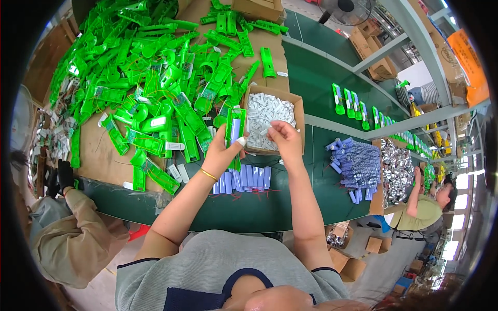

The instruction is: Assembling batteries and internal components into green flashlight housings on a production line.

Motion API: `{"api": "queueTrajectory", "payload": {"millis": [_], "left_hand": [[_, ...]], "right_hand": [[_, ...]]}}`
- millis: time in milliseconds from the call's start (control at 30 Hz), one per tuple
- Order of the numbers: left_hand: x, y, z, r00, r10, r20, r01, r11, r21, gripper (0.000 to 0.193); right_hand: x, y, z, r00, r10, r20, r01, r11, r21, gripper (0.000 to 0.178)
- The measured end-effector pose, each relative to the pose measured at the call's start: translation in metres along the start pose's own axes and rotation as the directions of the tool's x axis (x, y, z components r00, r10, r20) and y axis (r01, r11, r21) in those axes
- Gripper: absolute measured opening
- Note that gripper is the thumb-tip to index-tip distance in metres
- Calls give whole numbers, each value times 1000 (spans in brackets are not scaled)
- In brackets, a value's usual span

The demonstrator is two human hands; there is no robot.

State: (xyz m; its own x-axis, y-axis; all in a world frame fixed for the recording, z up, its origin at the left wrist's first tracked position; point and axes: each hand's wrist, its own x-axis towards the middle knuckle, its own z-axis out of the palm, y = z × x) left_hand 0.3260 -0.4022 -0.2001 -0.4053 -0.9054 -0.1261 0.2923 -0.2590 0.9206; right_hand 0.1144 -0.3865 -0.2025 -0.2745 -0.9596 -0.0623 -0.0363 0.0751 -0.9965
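Note:
My left hand [223, 153] is closed around a green flashlight shell [237, 114], which stands lengthwise with a lavender battery cell [235, 128] lying in its hollow. A white cover shows on the tip of that hand's thumb. Over the right part of a cardboard box [299, 106] filled with small white plastic pieces [267, 110], my right hand [288, 141] has its thumb and forefinger pinched together. Whatever lies between those fingertips is too small to make out. A row of battery cells [249, 178] with thin red wires lies on the green table just below my hands.
Green shells with wires [155, 88] heap up over cardboard at left. Stacked battery cells [355, 163] and a box of silver round parts [397, 171] are at right. Assembled green shells [350, 103] line the far belt [321, 78]. Co-workers sit at left and right.

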Motion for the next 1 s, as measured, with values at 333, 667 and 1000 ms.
{"api": "queueTrajectory", "payload": {"millis": [333,667,1000], "left_hand": [[-33,22,-13,981,-36,189,106,920,-376,31],[-56,23,-48,975,18,221,69,921,-383,49],[-48,19,-31,972,-25,233,85,965,-250,43]], "right_hand": [[-57,-53,43,746,-596,295,648,752,-118,16],[-92,-68,80,801,-536,267,599,721,-348,29],[-86,-47,73,910,-359,207,374,927,-38,15]]}}
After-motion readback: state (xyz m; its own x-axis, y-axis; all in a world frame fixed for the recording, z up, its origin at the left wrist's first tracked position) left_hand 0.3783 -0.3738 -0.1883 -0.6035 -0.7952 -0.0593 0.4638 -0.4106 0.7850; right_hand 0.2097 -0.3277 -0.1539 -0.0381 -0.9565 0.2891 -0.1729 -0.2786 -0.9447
